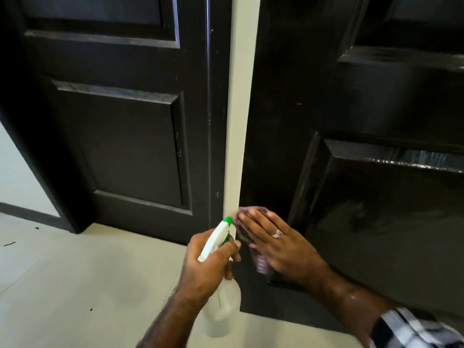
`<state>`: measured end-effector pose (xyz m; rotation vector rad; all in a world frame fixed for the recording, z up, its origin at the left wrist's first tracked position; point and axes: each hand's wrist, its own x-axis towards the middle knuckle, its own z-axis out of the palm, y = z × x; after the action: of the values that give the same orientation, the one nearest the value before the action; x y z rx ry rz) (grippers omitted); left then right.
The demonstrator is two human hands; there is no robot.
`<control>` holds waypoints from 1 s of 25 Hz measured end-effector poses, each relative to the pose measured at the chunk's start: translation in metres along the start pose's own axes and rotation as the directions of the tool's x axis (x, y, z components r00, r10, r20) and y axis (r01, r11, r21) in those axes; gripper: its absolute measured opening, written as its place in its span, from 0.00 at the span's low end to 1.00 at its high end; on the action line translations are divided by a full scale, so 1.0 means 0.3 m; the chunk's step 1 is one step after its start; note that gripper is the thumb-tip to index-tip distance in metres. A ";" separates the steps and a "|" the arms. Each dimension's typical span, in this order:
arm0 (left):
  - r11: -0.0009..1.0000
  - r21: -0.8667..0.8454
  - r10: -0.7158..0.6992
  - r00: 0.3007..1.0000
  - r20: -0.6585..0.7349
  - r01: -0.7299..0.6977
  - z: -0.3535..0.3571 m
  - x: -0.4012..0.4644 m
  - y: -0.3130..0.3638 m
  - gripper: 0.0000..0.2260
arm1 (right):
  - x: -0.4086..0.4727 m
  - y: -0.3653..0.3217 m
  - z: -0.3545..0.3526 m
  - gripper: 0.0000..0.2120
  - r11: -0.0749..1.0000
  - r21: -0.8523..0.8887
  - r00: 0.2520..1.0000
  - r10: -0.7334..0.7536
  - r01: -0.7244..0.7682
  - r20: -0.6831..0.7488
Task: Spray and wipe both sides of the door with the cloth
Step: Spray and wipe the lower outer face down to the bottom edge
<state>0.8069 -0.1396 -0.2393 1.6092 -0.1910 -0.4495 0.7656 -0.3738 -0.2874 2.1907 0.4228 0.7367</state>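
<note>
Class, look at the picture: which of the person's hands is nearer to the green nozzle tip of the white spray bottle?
Left. The left hand grips the spray bottle just below the green nozzle tip; the right hand lies flat on the cloth, right of it.

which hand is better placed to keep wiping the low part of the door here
The right hand. Its flat fingers already press the cloth against the dark door near its bottom edge. The left hand is occupied, gripping the spray bottle.

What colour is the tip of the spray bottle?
Green, on the spray bottle; the head view shows it.
</note>
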 end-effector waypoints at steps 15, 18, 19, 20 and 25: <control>0.998 -0.039 -0.049 0.997 0.067 0.052 0.070 0.027 -0.036 0.17 | -0.127 0.015 -0.069 0.37 0.765 -0.027 0.760 0.643 -0.644 0.097; 0.998 -0.029 -0.045 0.997 0.069 0.047 0.079 0.012 -0.008 0.17 | 0.047 0.172 -0.162 0.33 0.605 0.067 0.604 0.796 -0.793 -0.038; 0.999 -0.031 -0.041 0.997 0.066 0.043 0.083 0.012 0.001 0.16 | 0.121 0.241 -0.191 0.33 0.543 0.131 0.536 0.840 -0.830 -0.083; 0.999 -0.030 -0.037 0.997 0.060 0.039 0.089 0.012 0.010 0.15 | 0.173 0.279 -0.209 0.33 0.504 0.191 0.493 0.864 -0.842 -0.105; 1.000 -0.001 -0.026 0.999 0.048 0.026 0.122 0.023 0.021 0.15 | -0.019 0.044 -0.074 0.39 0.674 0.101 0.679 0.733 -0.732 0.026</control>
<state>0.7993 -0.1764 -0.2355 1.6016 -0.2056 -0.5082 0.7482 -0.3725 -0.2677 2.4456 -0.4901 1.1727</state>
